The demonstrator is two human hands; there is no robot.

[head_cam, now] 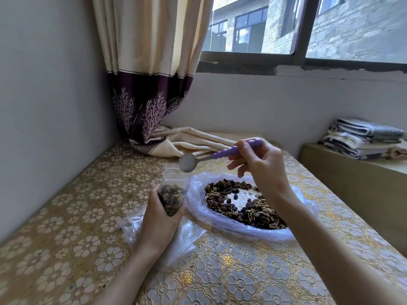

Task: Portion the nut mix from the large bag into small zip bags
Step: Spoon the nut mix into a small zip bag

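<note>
My left hand (159,213) grips a small clear zip bag (174,188) upright, its lower half filled with nut mix. My right hand (257,164) pinches the purple handle of a metal spoon (198,160). The spoon's bowl hangs tilted over the small bag's open mouth and looks empty. To the right lies the large clear bag (231,227), spread open on the table, with nut mix (242,205) heaped in a ring inside it. My right forearm crosses over the large bag's right side.
Several empty clear zip bags (132,223) lie flat under my left hand. The table (220,278) carries a gold floral cloth. A curtain (152,102) drapes onto its far edge. Folded towels (363,137) sit on a ledge at the right.
</note>
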